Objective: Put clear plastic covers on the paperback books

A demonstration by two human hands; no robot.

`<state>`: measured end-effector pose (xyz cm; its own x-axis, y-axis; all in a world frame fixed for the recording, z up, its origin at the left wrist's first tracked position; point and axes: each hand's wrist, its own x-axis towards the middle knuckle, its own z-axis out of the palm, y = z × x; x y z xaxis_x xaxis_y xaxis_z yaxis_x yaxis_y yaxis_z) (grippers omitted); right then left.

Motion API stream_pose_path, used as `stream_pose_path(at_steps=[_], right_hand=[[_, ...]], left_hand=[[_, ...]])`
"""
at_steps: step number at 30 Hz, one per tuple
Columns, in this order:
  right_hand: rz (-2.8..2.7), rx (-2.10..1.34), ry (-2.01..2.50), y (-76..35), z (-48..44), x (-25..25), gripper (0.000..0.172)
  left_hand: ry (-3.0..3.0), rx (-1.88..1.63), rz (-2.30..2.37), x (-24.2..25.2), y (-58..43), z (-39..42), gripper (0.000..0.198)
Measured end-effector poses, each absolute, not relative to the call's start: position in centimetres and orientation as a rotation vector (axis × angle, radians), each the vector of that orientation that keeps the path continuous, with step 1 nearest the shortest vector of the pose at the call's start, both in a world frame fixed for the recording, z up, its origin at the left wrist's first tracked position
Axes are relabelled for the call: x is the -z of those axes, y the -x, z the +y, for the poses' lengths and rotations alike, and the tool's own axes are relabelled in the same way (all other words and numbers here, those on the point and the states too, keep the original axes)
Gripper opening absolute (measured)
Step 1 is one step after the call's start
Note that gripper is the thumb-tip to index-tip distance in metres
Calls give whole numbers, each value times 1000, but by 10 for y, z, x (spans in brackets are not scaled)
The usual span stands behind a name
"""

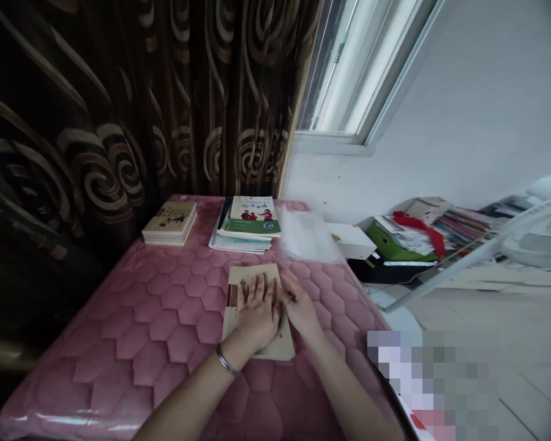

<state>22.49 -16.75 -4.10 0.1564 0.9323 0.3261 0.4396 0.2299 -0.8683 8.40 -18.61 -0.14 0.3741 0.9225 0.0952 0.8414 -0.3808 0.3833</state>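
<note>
A beige book (243, 288) with a dark red band on its cover lies flat on the pink quilted table cover (165, 318). My left hand (257, 312) rests flat on the book, fingers stretched out, with a thin metal bangle on the wrist. My right hand (298, 306) touches the book's right edge; its fingers are partly hidden behind the left hand. A clear plastic sheet (305, 236) lies just beyond the book to the right.
At the table's far edge sit a small stack of beige books (171, 223) and a taller stack topped by a green and white book (250, 223). A dark patterned curtain (119, 110) hangs behind. Right of the table are a white box (353, 242), piled books and a white fan (537, 236).
</note>
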Motion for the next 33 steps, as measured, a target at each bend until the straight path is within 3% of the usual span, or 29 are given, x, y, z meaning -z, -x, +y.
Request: stream_pose_path(at_steps=[13, 33], right_hand=[[-1746, -397, 1965, -206, -188, 13, 49], [-1912, -344, 2177, -205, -194, 18, 47]], left_hand=[[-2459, -317, 1707, 5, -76, -183, 59], [-2325, -363, 2004, 13, -21, -171, 52]])
